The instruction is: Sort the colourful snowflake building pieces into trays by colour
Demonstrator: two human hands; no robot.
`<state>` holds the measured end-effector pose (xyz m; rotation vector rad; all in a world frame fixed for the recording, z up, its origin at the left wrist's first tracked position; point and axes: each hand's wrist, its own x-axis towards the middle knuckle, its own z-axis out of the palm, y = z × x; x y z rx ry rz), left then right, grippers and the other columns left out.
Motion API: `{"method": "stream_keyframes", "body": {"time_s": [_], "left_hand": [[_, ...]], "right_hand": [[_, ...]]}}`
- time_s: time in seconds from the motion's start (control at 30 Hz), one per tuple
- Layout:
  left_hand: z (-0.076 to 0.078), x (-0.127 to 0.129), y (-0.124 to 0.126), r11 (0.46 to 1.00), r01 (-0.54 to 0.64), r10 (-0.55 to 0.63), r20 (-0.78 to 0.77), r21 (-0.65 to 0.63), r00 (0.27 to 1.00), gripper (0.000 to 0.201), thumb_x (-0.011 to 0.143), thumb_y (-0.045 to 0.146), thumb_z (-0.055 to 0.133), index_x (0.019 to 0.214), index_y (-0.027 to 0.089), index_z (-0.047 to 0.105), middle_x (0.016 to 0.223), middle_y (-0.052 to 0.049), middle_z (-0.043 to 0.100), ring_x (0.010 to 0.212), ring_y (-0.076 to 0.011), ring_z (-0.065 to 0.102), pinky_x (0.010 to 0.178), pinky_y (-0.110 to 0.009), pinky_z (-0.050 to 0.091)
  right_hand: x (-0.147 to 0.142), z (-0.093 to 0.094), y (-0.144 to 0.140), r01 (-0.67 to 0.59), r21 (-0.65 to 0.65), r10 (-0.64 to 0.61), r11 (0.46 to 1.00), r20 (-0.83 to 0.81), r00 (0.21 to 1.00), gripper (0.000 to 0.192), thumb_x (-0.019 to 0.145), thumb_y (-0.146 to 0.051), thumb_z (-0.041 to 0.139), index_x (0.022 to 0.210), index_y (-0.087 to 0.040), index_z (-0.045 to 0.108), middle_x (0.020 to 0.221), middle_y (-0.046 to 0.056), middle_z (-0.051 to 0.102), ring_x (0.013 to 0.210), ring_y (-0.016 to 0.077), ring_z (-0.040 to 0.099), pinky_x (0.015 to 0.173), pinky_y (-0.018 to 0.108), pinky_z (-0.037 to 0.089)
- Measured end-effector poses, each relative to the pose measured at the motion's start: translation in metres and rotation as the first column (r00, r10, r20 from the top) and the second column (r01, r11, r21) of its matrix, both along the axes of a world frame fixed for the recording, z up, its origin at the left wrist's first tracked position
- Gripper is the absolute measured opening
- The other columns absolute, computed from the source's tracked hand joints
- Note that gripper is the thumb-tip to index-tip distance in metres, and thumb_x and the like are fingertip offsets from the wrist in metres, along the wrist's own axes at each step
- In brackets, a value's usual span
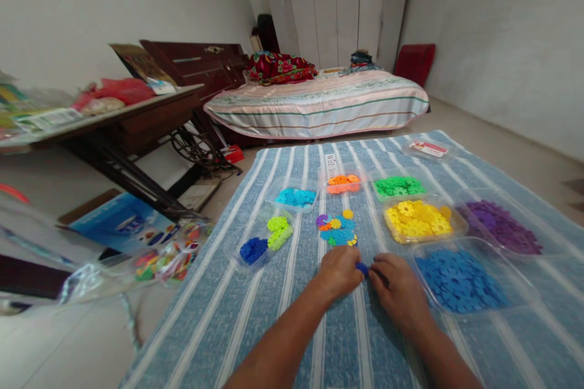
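A dark blue plastic flower disc (362, 268) is between my two hands, just above the striped cloth. My left hand (340, 270) pinches it from one side, fingers closed. On the other side my right hand (395, 282) has its thumb and fingertips closed at the disc's edge; my fingers partly cover it. Just beyond my left hand lies a flat cluster of flower discs (338, 230) in light blue, yellow, orange and purple. To the right of my right hand is a clear tub of blue discs (460, 279).
Around the cluster stand clear tubs holding yellow discs (417, 220), purple discs (502, 226), green discs (399, 186), orange discs (344, 183), light blue discs (295, 196), and lime discs (279, 232) beside dark blue ones. A lidded box (429, 148) sits at the far right corner.
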<state>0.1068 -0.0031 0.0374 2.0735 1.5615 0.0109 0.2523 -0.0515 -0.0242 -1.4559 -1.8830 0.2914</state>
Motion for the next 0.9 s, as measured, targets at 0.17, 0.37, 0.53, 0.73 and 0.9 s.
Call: {"method": "stream_keyframes", "body": {"time_s": [0.17,0.37,0.53,0.73,0.9], "left_hand": [[0.002,0.000,-0.013,0.999,-0.031,0.031,-0.004,0.016,1.000,0.013,0.071,0.025,0.056,0.080,0.021,0.066,0.077,-0.001,0.066,0.076,-0.0173,0.060,0.065,-0.025,0.041],[0.034,-0.048,-0.024,0.997,-0.074,0.073,0.081,0.009,0.994,0.011,0.073,0.023,0.055,0.068,0.018,0.064,0.065,0.002,0.060,0.066,-0.0122,0.055,0.058,-0.021,0.035],[0.086,-0.128,-0.012,0.962,-0.219,0.230,-0.054,0.160,0.972,0.011,0.074,0.025,0.053,0.072,0.017,0.061,0.064,0.003,0.057,0.064,-0.0111,0.051,0.057,-0.021,0.033],[0.092,-0.176,0.010,0.982,-0.156,0.185,-0.372,0.108,0.910,0.007,0.066,0.017,0.055,0.066,0.018,0.061,0.065,0.002,0.059,0.066,-0.0121,0.053,0.058,-0.021,0.035],[0.077,-0.169,0.018,0.990,-0.133,0.136,-0.462,0.040,0.876,0.005,0.056,0.013,0.060,0.055,0.018,0.059,0.057,0.001,0.058,0.063,-0.0142,0.055,0.055,-0.021,0.037]], "right_hand": [[0.001,-0.002,-0.001,-0.011,0.004,0.011,1.000,0.017,1.000,0.021,0.083,-0.022,0.048,0.079,-0.019,0.068,0.093,0.009,0.065,0.089,0.0212,0.058,0.081,0.036,0.047],[0.004,-0.007,-0.003,-0.005,0.018,0.004,1.000,0.028,1.000,0.022,0.083,-0.029,0.048,0.081,-0.020,0.068,0.095,0.009,0.066,0.091,0.0225,0.059,0.084,0.039,0.047],[0.007,-0.014,-0.003,-0.029,0.034,0.028,0.999,0.045,0.999,0.025,0.083,-0.032,0.047,0.080,-0.019,0.069,0.094,0.010,0.066,0.090,0.0230,0.060,0.085,0.042,0.047],[0.007,-0.016,-0.002,-0.020,0.051,0.017,0.999,0.059,0.998,0.026,0.082,-0.034,0.047,0.079,-0.020,0.069,0.094,0.010,0.067,0.089,0.0236,0.060,0.083,0.043,0.049],[0.007,-0.016,-0.002,-0.013,0.051,0.010,0.999,0.063,0.998,0.025,0.082,-0.032,0.047,0.079,-0.020,0.069,0.094,0.009,0.067,0.090,0.0229,0.060,0.085,0.042,0.048]]}}
